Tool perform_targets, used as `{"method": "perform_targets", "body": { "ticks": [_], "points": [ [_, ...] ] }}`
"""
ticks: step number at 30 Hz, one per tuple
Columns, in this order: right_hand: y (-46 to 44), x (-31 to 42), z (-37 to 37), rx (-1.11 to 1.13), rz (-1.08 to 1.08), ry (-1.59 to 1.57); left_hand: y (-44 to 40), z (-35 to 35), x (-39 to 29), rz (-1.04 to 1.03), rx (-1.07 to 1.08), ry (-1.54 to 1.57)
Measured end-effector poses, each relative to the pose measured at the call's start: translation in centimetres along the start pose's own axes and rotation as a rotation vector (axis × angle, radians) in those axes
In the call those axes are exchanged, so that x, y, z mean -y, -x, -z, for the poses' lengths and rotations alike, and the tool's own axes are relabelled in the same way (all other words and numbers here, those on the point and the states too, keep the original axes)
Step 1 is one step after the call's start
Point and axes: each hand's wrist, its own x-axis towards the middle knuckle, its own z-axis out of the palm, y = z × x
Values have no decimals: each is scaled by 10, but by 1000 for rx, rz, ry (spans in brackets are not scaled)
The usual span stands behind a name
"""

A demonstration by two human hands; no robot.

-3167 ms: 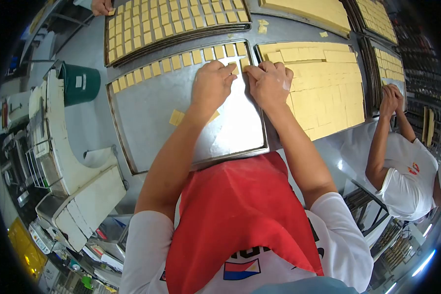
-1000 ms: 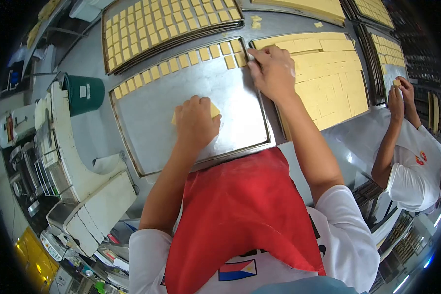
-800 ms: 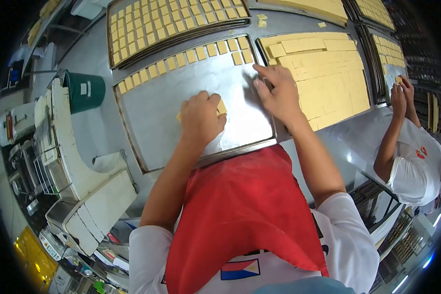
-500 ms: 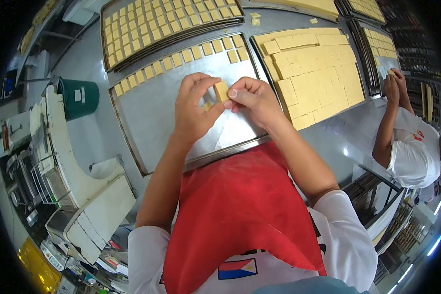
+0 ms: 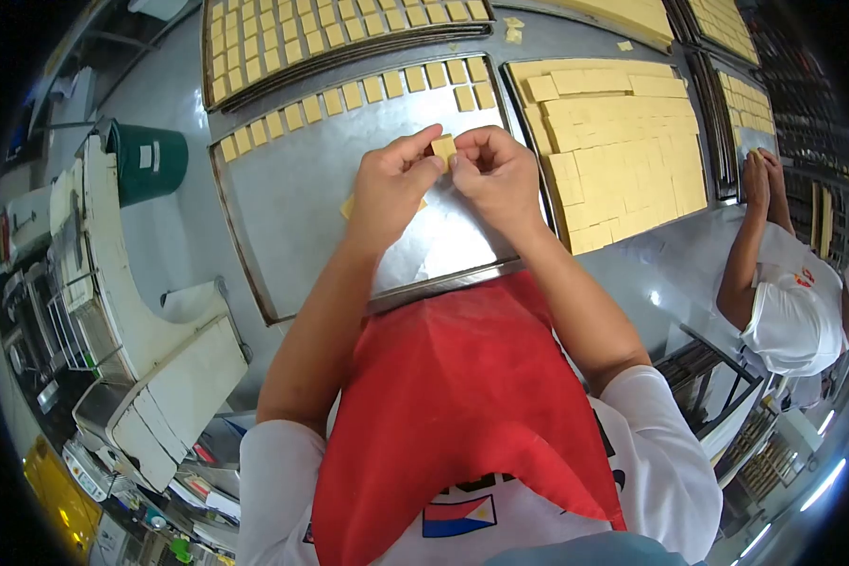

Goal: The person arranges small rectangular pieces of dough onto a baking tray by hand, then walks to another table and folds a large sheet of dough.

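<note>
Between both hands, above the metal baking tray [image 5: 297, 241], is a small yellow block of dough [image 5: 444, 148]. My left hand [image 5: 391, 189] pinches its left side with thumb and forefinger. From the right, my right hand [image 5: 502, 179] grips the same block between thumb and fingertips. A yellow dough piece [image 5: 347, 207] shows partly from behind my left hand; whether the hand touches it I cannot tell. Along the tray's far edge runs a row of dough blocks [image 5: 352, 95], with two more blocks in a second row at the right end.
A slab of dough cut into blocks [image 5: 623, 156] lies on a tray to the right. Stacked trays with rows of blocks [image 5: 335, 36] stand beyond mine. At left is a green bin [image 5: 148, 162]. A co-worker [image 5: 788, 302] works at the far right, hands over another tray.
Both hands, with the dough block, have moved slightly up and right in view. The block is now turned more upright between the fingers. The whole view has shifted a little.
</note>
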Motion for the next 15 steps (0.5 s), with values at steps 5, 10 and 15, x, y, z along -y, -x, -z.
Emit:
{"method": "perform_targets", "body": {
  "ticks": [5, 10, 15],
  "points": [
    [-11, -10, 6, -3, -32, 31, -12, 5, -3, 88, 75, 49],
    [-28, -17, 9, 18, -39, 113, -35, 8, 0, 133, 117, -12],
    [-35, -15, 12, -60, 518, 1118, -46, -1, 21, -335, -276, -803]
  ]
}}
